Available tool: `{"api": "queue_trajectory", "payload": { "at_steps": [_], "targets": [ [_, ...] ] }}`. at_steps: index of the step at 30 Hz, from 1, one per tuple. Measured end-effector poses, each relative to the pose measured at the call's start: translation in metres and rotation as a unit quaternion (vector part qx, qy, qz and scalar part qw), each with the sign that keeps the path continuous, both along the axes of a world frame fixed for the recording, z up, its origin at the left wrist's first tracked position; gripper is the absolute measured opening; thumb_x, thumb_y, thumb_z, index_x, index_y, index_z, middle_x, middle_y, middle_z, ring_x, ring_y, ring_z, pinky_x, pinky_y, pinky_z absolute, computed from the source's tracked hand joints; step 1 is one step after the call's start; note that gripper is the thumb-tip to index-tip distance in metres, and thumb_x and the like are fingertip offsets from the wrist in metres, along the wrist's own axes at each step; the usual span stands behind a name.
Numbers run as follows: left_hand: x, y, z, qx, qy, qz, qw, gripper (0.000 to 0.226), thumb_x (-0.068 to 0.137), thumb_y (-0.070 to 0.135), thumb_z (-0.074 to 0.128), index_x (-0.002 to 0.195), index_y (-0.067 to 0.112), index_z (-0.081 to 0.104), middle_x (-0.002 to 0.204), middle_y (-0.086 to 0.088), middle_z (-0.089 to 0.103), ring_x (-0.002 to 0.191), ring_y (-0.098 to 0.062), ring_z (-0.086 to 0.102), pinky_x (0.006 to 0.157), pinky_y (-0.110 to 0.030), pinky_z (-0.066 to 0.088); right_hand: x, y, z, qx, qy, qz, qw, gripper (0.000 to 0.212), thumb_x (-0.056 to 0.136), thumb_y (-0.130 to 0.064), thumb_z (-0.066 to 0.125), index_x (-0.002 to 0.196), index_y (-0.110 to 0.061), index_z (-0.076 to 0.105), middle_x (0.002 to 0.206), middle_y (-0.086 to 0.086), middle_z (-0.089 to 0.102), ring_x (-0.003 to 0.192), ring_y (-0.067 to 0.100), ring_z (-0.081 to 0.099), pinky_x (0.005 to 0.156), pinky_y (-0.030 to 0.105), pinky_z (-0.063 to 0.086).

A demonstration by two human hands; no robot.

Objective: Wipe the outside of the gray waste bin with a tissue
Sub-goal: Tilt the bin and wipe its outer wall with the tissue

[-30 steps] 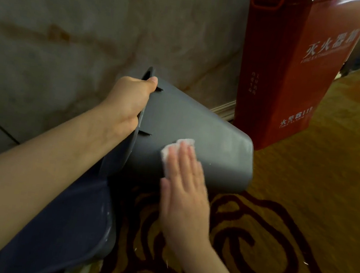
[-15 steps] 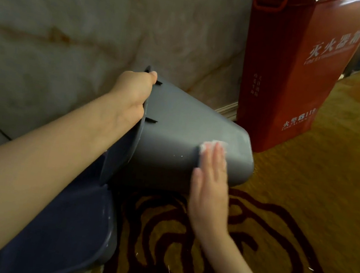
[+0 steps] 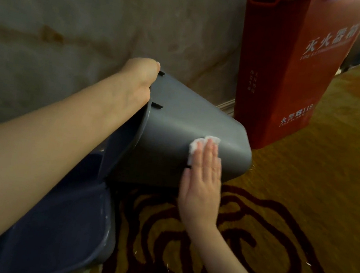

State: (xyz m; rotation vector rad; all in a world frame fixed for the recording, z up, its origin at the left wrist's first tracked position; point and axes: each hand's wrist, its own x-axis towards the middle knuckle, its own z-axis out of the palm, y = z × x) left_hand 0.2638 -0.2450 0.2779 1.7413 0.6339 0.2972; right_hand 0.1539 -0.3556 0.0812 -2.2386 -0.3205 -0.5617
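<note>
The gray waste bin [image 3: 183, 123] lies tipped on its side above the carpet, its bottom pointing right. My left hand [image 3: 139, 79] grips its rim at the upper left and holds it tilted. A crumpled white tissue [image 3: 198, 144] is pressed flat against the bin's side wall near the bottom end by my right hand [image 3: 203, 180], fingers straight and together. Most of the tissue is hidden under the fingers.
The bin's gray lid [image 3: 66, 224] hangs open at the lower left. A tall red fire-extinguisher box [image 3: 284, 65] stands just right of the bin against the marbled stone wall [image 3: 88, 9]. A yellow carpet with dark red swirls [image 3: 302, 209] covers the floor.
My right hand slid the tissue along the bin's side from near the rim to the bottom end, then slightly back. My left hand kept its grip on the rim.
</note>
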Motion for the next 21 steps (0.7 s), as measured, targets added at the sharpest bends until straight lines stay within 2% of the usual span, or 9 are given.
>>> {"api": "queue_trajectory", "payload": {
  "at_steps": [1, 4, 7, 10, 12, 13, 14, 16, 21],
  "targets": [
    [0.004, -0.001, 0.001, 0.002, 0.003, -0.005, 1.0, 0.011, 0.093, 0.016, 0.046, 0.095, 0.01, 0.056, 0.093, -0.003, 0.054, 0.089, -0.02, 0.053, 0.082, -0.033, 0.048, 0.008, -0.012, -0.01, 0.018, 0.019, -0.024, 0.999, 0.054, 0.098, -0.023, 0.028, 0.147, -0.02, 0.005, 0.155, 0.001, 0.006, 0.144, 0.014, 0.001, 0.117, 0.039, 0.012],
    [0.016, -0.003, 0.002, 0.016, 0.018, -0.033, 0.999, 0.029, 0.096, 0.01, 0.039, 0.067, 0.013, 0.042, 0.075, -0.001, 0.045, 0.068, -0.015, 0.045, 0.071, -0.028, 0.042, 0.032, -0.043, -0.031, 0.073, 0.073, -0.075, 0.992, 0.052, 0.098, -0.018, 0.03, 0.145, -0.017, 0.007, 0.153, -0.001, 0.007, 0.143, 0.012, 0.003, 0.117, 0.038, 0.015],
    [0.021, -0.011, 0.008, 0.034, 0.015, -0.057, 0.998, 0.029, 0.096, 0.015, 0.04, 0.067, 0.014, 0.042, 0.071, 0.0, 0.044, 0.065, -0.015, 0.047, 0.063, -0.028, 0.047, 0.05, -0.058, -0.041, 0.126, 0.119, -0.062, 0.983, 0.049, 0.101, -0.018, 0.027, 0.147, -0.015, 0.009, 0.157, 0.002, 0.007, 0.143, 0.009, 0.001, 0.116, 0.028, 0.008],
    [0.001, -0.013, 0.016, -0.034, 0.044, -0.221, 0.974, 0.038, 0.092, 0.049, 0.039, 0.073, 0.017, 0.048, 0.063, 0.002, 0.051, 0.053, -0.011, 0.054, 0.042, -0.022, 0.05, 0.068, -0.066, -0.04, 0.143, 0.148, -0.042, 0.978, 0.049, 0.102, -0.022, 0.023, 0.148, -0.015, 0.008, 0.158, 0.001, 0.005, 0.143, 0.008, -0.002, 0.114, 0.023, 0.002],
    [-0.024, 0.001, 0.006, 0.002, 0.069, -0.347, 0.935, 0.045, 0.081, 0.064, 0.043, 0.083, 0.021, 0.056, 0.069, 0.007, 0.062, 0.061, -0.009, 0.062, 0.053, -0.021, 0.053, 0.077, -0.068, -0.038, 0.139, 0.162, -0.028, 0.977, 0.048, 0.102, -0.024, 0.022, 0.148, -0.015, 0.008, 0.158, 0.002, 0.004, 0.143, 0.01, -0.002, 0.113, 0.021, 0.001],
    [-0.039, 0.008, -0.007, 0.072, 0.066, -0.374, 0.922, 0.044, 0.076, 0.065, 0.05, 0.098, 0.027, 0.057, 0.087, 0.011, 0.068, 0.079, -0.006, 0.066, 0.069, -0.022, 0.055, 0.08, -0.069, -0.038, 0.137, 0.166, -0.024, 0.976, 0.049, 0.102, -0.023, 0.022, 0.148, -0.015, 0.008, 0.158, 0.002, 0.003, 0.143, 0.011, -0.003, 0.113, 0.021, 0.0],
    [-0.056, 0.014, -0.022, 0.166, 0.051, -0.379, 0.909, 0.047, 0.073, 0.063, 0.055, 0.112, 0.036, 0.051, 0.104, 0.019, 0.065, 0.095, 0.0, 0.063, 0.082, -0.023, 0.052, 0.083, -0.069, -0.039, 0.137, 0.164, -0.023, 0.977, 0.049, 0.102, -0.022, 0.023, 0.148, -0.015, 0.007, 0.158, 0.003, 0.003, 0.144, 0.011, -0.003, 0.112, 0.02, 0.0],
    [-0.078, 0.025, -0.046, 0.308, -0.018, -0.348, 0.885, 0.049, 0.081, 0.048, 0.057, 0.124, 0.048, 0.035, 0.107, 0.035, 0.053, 0.1, 0.017, 0.053, 0.085, -0.017, 0.044, 0.083, -0.062, -0.041, 0.14, 0.153, -0.021, 0.978, 0.051, 0.101, -0.017, 0.026, 0.148, -0.014, 0.006, 0.158, 0.003, 0.001, 0.143, 0.011, -0.004, 0.112, 0.02, 0.0],
    [-0.061, 0.032, -0.06, 0.275, -0.086, -0.283, 0.915, 0.037, 0.091, 0.018, 0.052, 0.124, 0.032, 0.043, 0.108, 0.02, 0.057, 0.109, -0.011, 0.057, 0.095, -0.031, 0.046, 0.063, -0.012, -0.049, 0.188, 0.238, 0.014, 0.953, 0.057, 0.099, -0.012, 0.033, 0.147, -0.017, 0.002, 0.158, 0.002, -0.004, 0.141, 0.009, -0.002, 0.106, 0.017, 0.006]
  ]
}}
